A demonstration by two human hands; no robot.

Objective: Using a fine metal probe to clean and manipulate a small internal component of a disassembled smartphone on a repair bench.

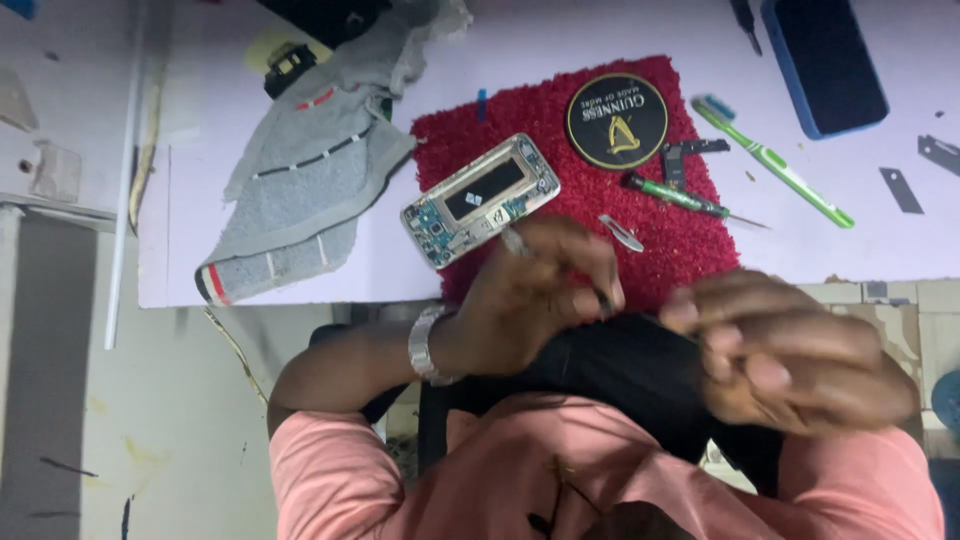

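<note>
Pale and cluttered, our bench (pixel 300 250) carries a red mat (pixel 640 200) near its front edge, and the view looks down over our pink shirt (pixel 520 470) and a black cloth (pixel 620 370) at our chest. Our left hand (pixel 535 300), with a metal watch (pixel 428 345) at the wrist, is curled around a thin tool (pixel 515 242); only the tool's tip shows past the fingers, and the rest is hidden, so we cannot tell its kind. That tip touches, or nearly touches, the lower edge of the opened phone (pixel 480 200), which lies tilted on the mat's left side, just beyond the hand. Our right hand (pixel 790 350) is blurred, fingers bent over the cloth; we cannot tell whether it grips anything. Tweezers (pixel 622 233) lie just beside the left hand. Farther back are a round black coaster (pixel 617 120), a green screwdriver (pixel 680 197), a green toothbrush (pixel 775 165), a grey rag (pixel 310 170) and a blue phone (pixel 825 60) cut off by the top edge.
</note>
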